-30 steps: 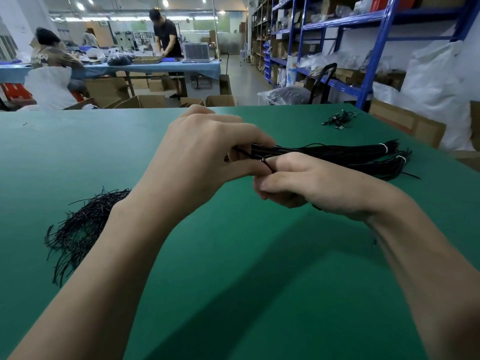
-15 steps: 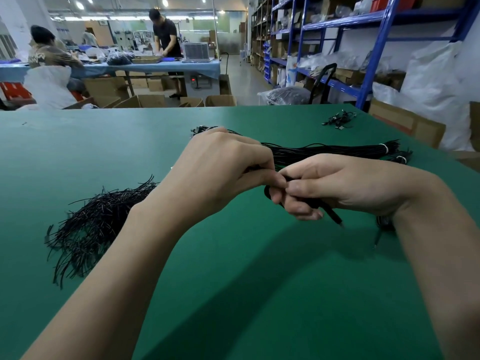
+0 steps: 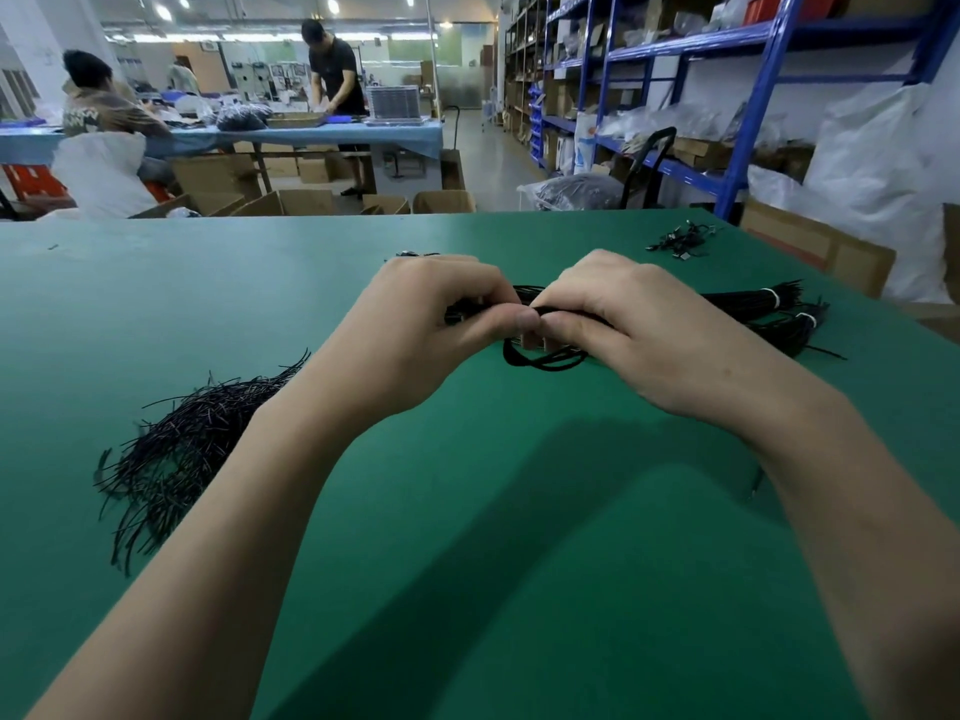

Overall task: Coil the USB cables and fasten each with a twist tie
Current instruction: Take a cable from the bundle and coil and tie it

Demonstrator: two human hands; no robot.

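Right hand (image 3: 639, 330): moved in against left hand (image 3: 426, 330); thumbs now meet.
USB cable coil (image 3: 545, 360): pinched by both hands.
Risk: slackened pinch may let loops spring open.

Green table (image 3: 467, 511) bearing a loose heap of black twist ties (image 3: 182, 449) at the left, two bundles (image 3: 743, 302) of long thin black strands bound with white bands (image 3: 774, 297) at the right, lying just beside each other, and a small tangle of cables (image 3: 680, 241) near the far right edge.
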